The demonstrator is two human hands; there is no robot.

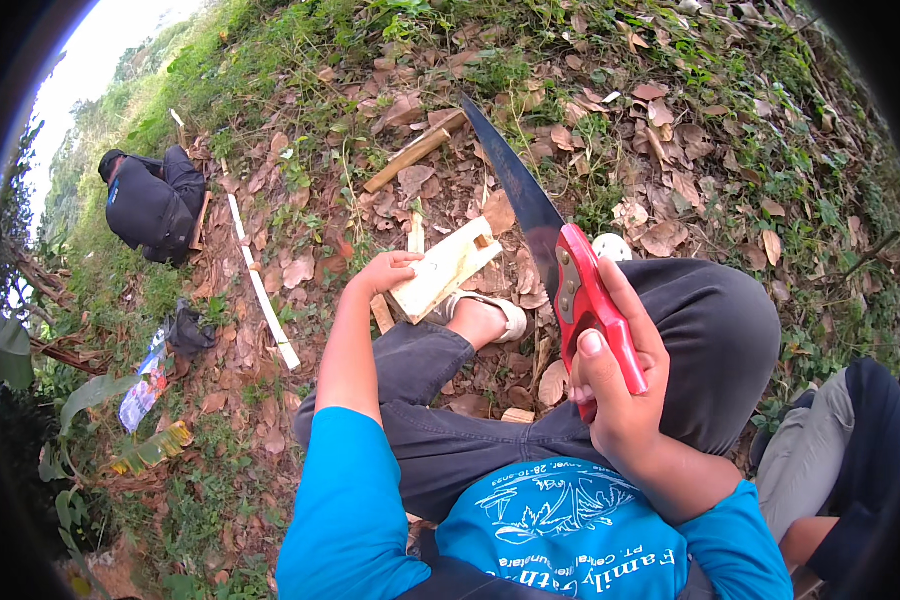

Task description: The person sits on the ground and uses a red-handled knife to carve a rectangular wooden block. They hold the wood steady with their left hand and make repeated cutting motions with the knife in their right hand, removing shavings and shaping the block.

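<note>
My right hand [615, 395] grips the red handle of a pruning saw [525, 200] and holds it up in front of my right knee. Its dark blade points up and away to the left, apart from the wood. A pale flat board [448, 268] lies tilted by my foot, with a small raised wooden piece at its far right end. Closed on the board's left edge is my left hand [388, 272], its fingers bent over the top; the underside of this grip is hidden.
Beyond the board lies a split wood piece [415, 158] among dry leaves. A long pale strip [260, 280] lies to the left, near a plastic bag [145, 385]. One person [155, 205] crouches at far left; another person's leg [805, 450] is close at my right.
</note>
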